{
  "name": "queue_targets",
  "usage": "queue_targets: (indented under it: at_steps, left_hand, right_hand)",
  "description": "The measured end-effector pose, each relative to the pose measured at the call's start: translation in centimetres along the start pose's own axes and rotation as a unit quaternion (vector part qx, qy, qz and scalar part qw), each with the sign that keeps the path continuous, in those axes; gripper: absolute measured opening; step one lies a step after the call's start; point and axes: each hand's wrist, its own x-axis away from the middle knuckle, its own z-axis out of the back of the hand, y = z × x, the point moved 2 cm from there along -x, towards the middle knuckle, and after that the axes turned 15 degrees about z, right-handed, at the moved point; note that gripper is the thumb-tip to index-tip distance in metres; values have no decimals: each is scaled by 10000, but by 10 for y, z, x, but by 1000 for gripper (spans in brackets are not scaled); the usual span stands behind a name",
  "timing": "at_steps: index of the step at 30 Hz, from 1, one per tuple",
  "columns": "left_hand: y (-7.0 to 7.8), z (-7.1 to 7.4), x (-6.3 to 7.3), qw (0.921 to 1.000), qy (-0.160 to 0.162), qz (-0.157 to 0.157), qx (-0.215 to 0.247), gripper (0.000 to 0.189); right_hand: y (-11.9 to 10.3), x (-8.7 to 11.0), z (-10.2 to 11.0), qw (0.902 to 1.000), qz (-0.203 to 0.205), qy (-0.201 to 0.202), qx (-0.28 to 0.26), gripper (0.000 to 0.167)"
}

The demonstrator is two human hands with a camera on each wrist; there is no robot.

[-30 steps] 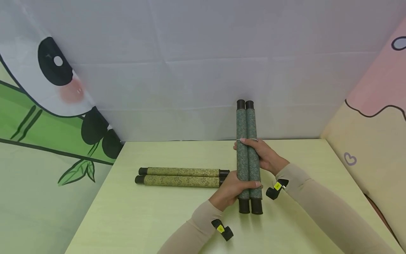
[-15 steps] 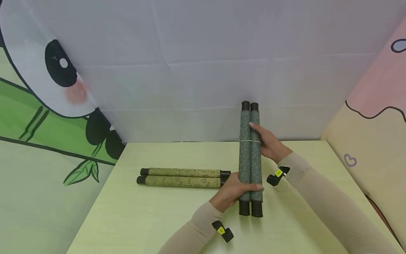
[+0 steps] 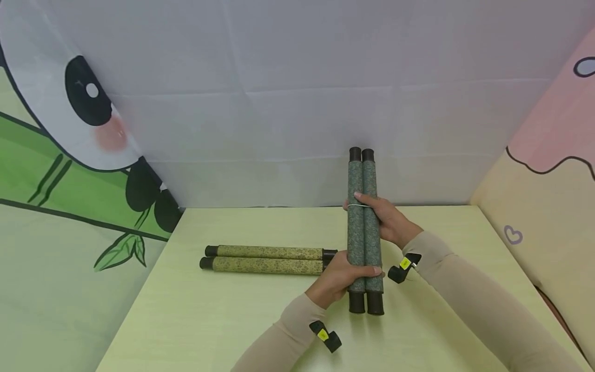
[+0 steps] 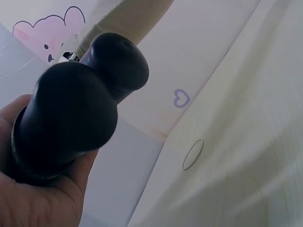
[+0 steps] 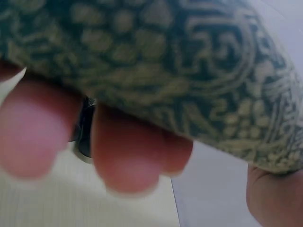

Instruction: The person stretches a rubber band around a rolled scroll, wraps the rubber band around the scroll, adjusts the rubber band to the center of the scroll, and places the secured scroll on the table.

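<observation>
Two green patterned scrolls (image 3: 364, 232) with black end knobs stand side by side, tilted up over the table. Around their upper half runs a thin white elastic band (image 3: 357, 205). My left hand (image 3: 341, 271) grips both near the lower end, thumb across the front. Higher up, my right hand (image 3: 392, 219) holds them at the band, its thumb lying on the front and its fingers behind. The right wrist view shows fingertips (image 5: 125, 151) below the patterned surface. In the left wrist view the black knobs (image 4: 71, 106) fill the foreground.
Two yellow patterned scrolls (image 3: 267, 265) with black knobs lie flat on the pale table (image 3: 223, 315), left of my hands. A loose thin elastic band (image 4: 193, 154) lies on the table at the right. White cloth (image 3: 279, 129) hangs behind the table.
My right hand has gone up above the white band, then back down to it. The green scrolls have swayed slightly right and back left. My left hand keeps its grip.
</observation>
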Motion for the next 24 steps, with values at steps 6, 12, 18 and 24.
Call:
queue_targets:
  at_steps: [6, 12, 18, 24]
  left_hand:
    - [-1, 1, 0, 10000, -29, -14, -33, 44]
    - [3, 5, -1, 9999, -4, -49, 131, 46]
    - [5, 7, -1, 9997, -71, -70, 211, 45]
    - [3, 8, -1, 9997, -55, -36, 218, 44]
  right_hand:
    - [4, 6, -1, 9999, 62, 97, -23, 54]
    - [16, 14, -5, 9999, -92, -75, -23, 56]
    - [23, 17, -7, 9998, -136, -59, -158, 57]
    - [21, 11, -2, 9992, -292, -138, -244, 63]
